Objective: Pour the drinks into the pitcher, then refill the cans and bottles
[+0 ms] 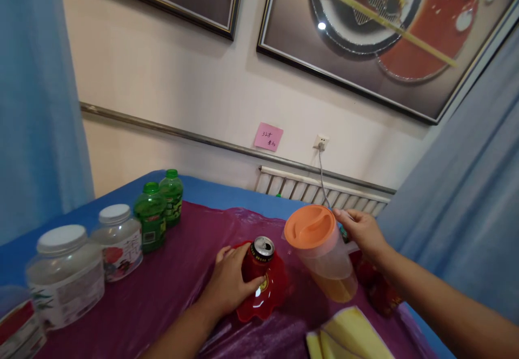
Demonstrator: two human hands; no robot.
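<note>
My left hand (232, 280) is wrapped round a red drink can (254, 266) with an opened top. The can stands upright on a red scallop-edged plate (264, 300). My right hand (363, 233) has its fingers closed at the upper right of a clear plastic pitcher (324, 272), beside its orange lid (311, 227); the grip on the handle is partly hidden. Amber liquid lies in the bottom of the pitcher, which looks tilted. A folded yellow cloth (351, 334) lies in front of it.
To the left stand two green bottles (151, 215) and white-lidded clear jars (67, 275). A red container (383, 291) sits behind my right forearm. Purple plastic sheeting (170, 288) covers the blue table (121, 197). Behind are a radiator (292, 186) and a plugged-in cord (321, 170).
</note>
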